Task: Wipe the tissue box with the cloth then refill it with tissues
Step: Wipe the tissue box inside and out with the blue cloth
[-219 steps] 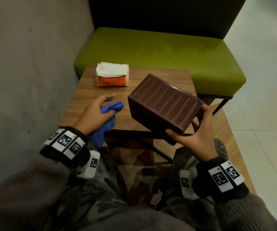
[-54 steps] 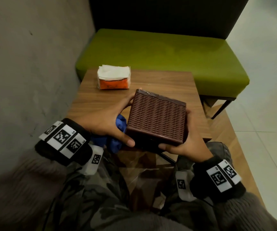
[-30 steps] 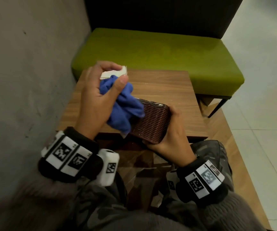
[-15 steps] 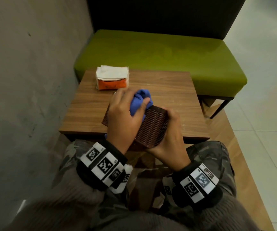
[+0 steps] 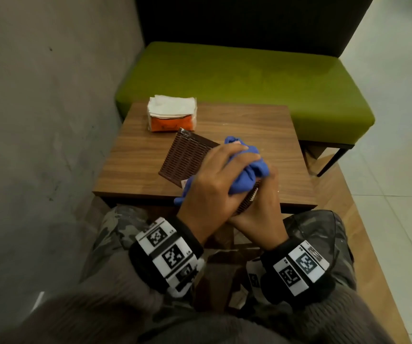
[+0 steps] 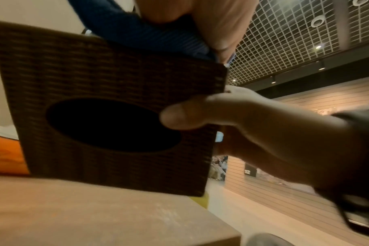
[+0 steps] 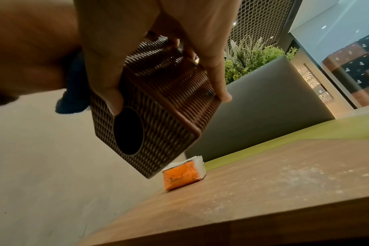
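Note:
The brown woven tissue box [image 5: 187, 157] is held tilted over the wooden table [image 5: 249, 125], its oval opening [image 6: 112, 124] facing down towards me. My left hand [image 5: 224, 167] grips the crumpled blue cloth [image 5: 247, 170] and presses it on the box's upper face near the right end. My right hand [image 5: 267, 194] grips that end from below, thumb [image 6: 200, 113] on the opening side, fingers [image 7: 217, 79] round the edge. The orange tissue pack [image 5: 172, 112] with white tissues on top lies at the table's far left.
A green bench seat [image 5: 249, 75] with a dark back stands behind the table. A grey wall [image 5: 38, 120] runs close along the left. Tiled floor [image 5: 398, 120] lies to the right. My knees are under the table's front edge.
The left hand has slid the cloth from the box's far middle towards its right end. The box has turned, so its ribbed left part now shows.

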